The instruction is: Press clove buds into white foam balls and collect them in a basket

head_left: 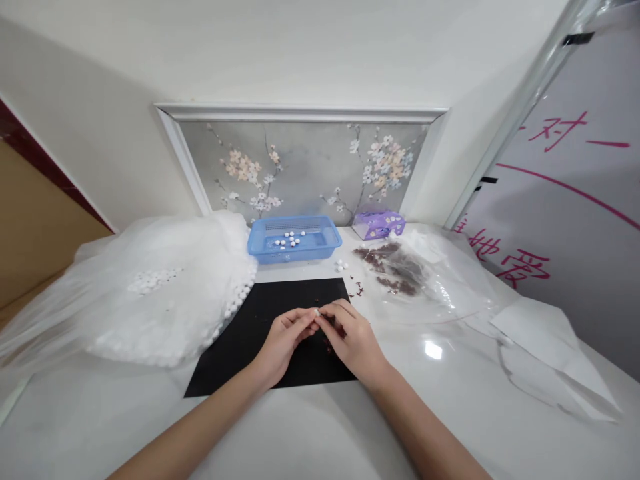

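My left hand [284, 339] and my right hand [356, 341] meet above a black mat [230, 347]. Between their fingertips is a small white ball [317, 313], pinched from both sides. The right fingers are curled, and what lies under them is partly hidden. Small dark red pieces [329, 346] show on the mat just below the right hand. More dark red pieces [359, 289] are scattered by the mat's far right corner. Behind them, several loose white balls [341, 265] sit on the white table [320, 433].
A blue plastic basket [260, 250] at the back holds several white balls. To the left bulges a big clear bag [165, 313] of white balls. On the right lie a clear bag [440, 287] with dark red pieces, a purple tissue pack [379, 225] and white sheets [555, 347].
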A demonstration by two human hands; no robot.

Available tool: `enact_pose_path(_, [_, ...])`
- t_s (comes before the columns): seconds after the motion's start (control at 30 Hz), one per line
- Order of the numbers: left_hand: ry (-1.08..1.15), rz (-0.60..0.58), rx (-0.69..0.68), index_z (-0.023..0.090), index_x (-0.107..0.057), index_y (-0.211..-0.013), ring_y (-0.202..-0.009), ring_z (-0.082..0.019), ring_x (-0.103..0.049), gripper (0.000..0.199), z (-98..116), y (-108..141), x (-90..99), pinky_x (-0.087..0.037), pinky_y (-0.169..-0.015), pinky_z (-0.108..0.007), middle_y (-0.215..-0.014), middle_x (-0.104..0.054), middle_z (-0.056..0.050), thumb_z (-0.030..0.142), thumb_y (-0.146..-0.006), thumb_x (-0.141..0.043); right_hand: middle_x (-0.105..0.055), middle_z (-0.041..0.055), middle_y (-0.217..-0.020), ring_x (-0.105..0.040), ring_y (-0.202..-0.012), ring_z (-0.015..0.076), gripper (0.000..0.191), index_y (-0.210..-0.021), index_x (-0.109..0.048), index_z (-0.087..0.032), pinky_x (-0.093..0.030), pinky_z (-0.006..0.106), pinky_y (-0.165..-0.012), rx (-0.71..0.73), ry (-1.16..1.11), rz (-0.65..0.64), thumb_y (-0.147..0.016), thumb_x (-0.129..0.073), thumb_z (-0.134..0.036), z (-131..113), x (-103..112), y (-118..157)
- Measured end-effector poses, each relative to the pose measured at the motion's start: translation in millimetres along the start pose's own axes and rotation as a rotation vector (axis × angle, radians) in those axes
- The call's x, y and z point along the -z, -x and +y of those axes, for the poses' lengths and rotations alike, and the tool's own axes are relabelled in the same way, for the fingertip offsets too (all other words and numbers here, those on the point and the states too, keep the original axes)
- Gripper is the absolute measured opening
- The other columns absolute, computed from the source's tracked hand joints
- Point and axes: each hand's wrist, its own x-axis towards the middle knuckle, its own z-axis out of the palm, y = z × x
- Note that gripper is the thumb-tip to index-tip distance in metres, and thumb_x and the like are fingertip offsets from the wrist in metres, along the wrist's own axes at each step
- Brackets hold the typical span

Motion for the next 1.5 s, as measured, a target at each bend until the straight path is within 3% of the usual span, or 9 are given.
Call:
enact_pose_path(0.3, [0.026, -0.049, 0.026, 0.017, -0.072, -0.079, -0.066, -0.007, -0.056, 0.016, 2, -1, 1.0, -0.045, -0.069, -0.018, -0.073, -0.066, 0.0, 0.031, -0.072, -0.07, -0.054, 0.0024, -0.086, -0.05, -0.058, 0.0091, 0.008, -0.093, -0.054, -0.02, -0.045, 0.023, -0.056, -0.03, 0.0, 0.036, -0.087, -0.049, -0.023, -3, 0, -1])
enact_pose_path(0.53, [0.054, -0.052, 0.052, 0.016, -0.071, -0.083, -0.068, -0.009, -0.059, 0.019, 3, -1, 1.6, -0.047, -0.066, -0.017, -0.074, -0.068, -0.002, 0.031, -0.073, -0.068, -0.055, 0.0032, -0.091, -0.047, -0.051, 0.0075, 0.02, -0.099, -0.052, -0.019, -0.043, 0.024, -0.052, -0.053, 0.034, 0.052, -0.082, -0.056, -0.028, -3, 11, -6])
enact_pose_path(0.77, [-0.014, 0.029, 0.027, 0.016, -0.07, -0.086, -0.075, -0.012, -0.062, 0.024, 3, -4, 4.0, -0.051, -0.072, -0.022, -0.084, -0.07, -0.006, 0.037, -0.076, -0.064, -0.057, 0.0008, -0.082, -0.055, -0.066, 0.0121, 0.007, -0.084, -0.056, -0.02, -0.041, 0.024, -0.059, -0.109, 0.22, -0.277, -0.079, -0.054, -0.017, 10, 23, -9])
enact_pose_path(0.97, [-0.25, 0.115, -0.162, 0.015, -0.066, -0.089, -0.07, -0.013, -0.062, 0.03, 18, -18, 9.6, -0.05, -0.07, -0.027, -0.085, -0.069, -0.007, 0.04, -0.071, -0.065, -0.06, 0.0013, -0.079, -0.058, -0.071, 0.0133, 0.015, -0.078, -0.057, -0.02, -0.041, 0.024, -0.063, -0.118, 0.247, -0.369, -0.077, -0.05, -0.007, 16, 16, -7])
enact_pose_path(1.1, [-0.505, 0.248, -0.432, 0.017, -0.061, -0.095, -0.08, -0.016, -0.059, 0.038, 68, -51, 19.2, -0.045, -0.077, -0.028, -0.085, -0.066, -0.003, 0.038, -0.065, -0.07, -0.061, 0.0015, -0.081, -0.059, -0.074, 0.0141, 0.017, -0.079, -0.057, -0.02, -0.042, 0.024, -0.065, -0.121, 0.251, -0.362, -0.079, -0.048, -0.007, 15, 13, -8])
enact_pose_path(1.17, [-0.641, 0.328, -0.559, 0.018, -0.059, -0.092, -0.087, -0.018, -0.057, 0.031, 97, -75, 25.0, -0.043, -0.081, -0.03, -0.089, -0.064, -0.004, 0.037, -0.068, -0.066, -0.061, 0.0014, -0.083, -0.059, -0.074, 0.0142, 0.017, -0.082, -0.057, -0.021, -0.042, 0.024, -0.064, -0.115, 0.258, -0.357, -0.08, -0.047, -0.007, 16, 13, -7])
enact_pose_path(1.27, [-0.847, 0.367, -0.632, 0.017, -0.059, -0.083, -0.086, -0.022, -0.056, 0.018, 125, -111, 31.3, -0.041, -0.084, -0.036, -0.087, -0.063, -0.006, 0.029, -0.069, -0.063, -0.061, 0.002, -0.085, -0.059, -0.073, 0.014, 0.02, -0.083, -0.058, -0.021, -0.042, 0.023, -0.063, -0.101, 0.264, -0.328, -0.082, -0.044, -0.006, 18, 10, -7])
enact_pose_path(1.4, [-1.064, 0.341, -0.702, 0.016, -0.059, -0.089, -0.104, -0.03, -0.049, 0.019, 115, -131, 23.4, -0.033, -0.094, -0.045, -0.102, -0.06, -0.012, 0.018, -0.07, -0.058, -0.061, 0.0017, -0.087, -0.06, -0.073, 0.0135, 0.024, -0.087, -0.057, -0.021, -0.042, 0.022, -0.063, -0.043, 0.254, -0.272, -0.082, -0.041, -0.005, 17, 8, -8])
enact_pose_path(1.5, [-1.191, 0.146, -0.77, 0.018, -0.06, -0.093, -0.111, -0.028, -0.046, 0.02, 79, -125, 3.2, -0.031, -0.098, -0.041, -0.108, -0.059, -0.01, 0.018, -0.076, -0.051, -0.061, 0.0001, -0.084, -0.059, -0.069, 0.0128, 0.025, -0.088, -0.057, -0.022, -0.042, 0.021, -0.06, -0.007, 0.258, -0.242, -0.079, -0.042, -0.004, 14, 9, -9])
